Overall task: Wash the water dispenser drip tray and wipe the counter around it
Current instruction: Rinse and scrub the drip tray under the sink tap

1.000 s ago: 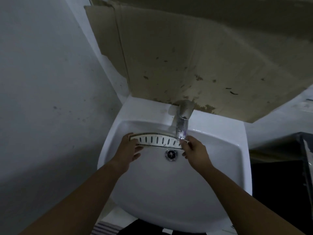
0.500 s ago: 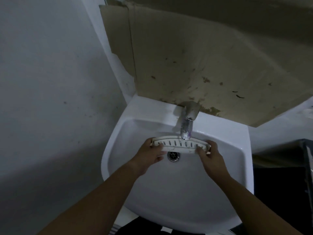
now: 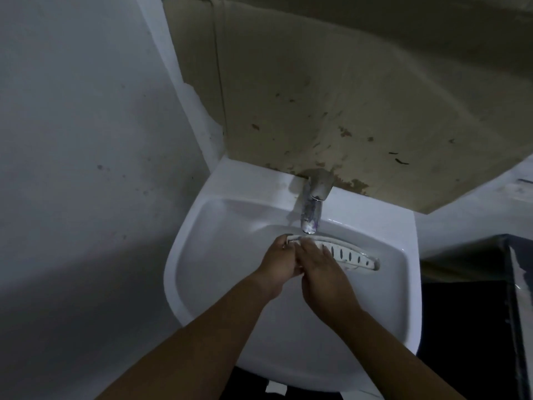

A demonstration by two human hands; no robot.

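The white curved drip tray (image 3: 350,256), with a row of dark slots, lies inside the white sink (image 3: 383,287) just under the chrome tap (image 3: 313,204). My left hand (image 3: 278,262) grips the tray's left end. My right hand (image 3: 320,272) lies flat across the tray's left half, fingers spread on its slotted top, touching my left hand. The right end of the tray is free and rests near the sink's right wall. The drain is hidden under my hands.
A stained cardboard sheet (image 3: 346,90) covers the wall behind the tap. A grey wall (image 3: 86,168) closes in on the left. A dark cabinet or counter edge (image 3: 516,284) stands to the right of the sink.
My right hand has left the tray's right end and slid to the left half, beside my left hand. The tray has shifted right and tilted in the sink.
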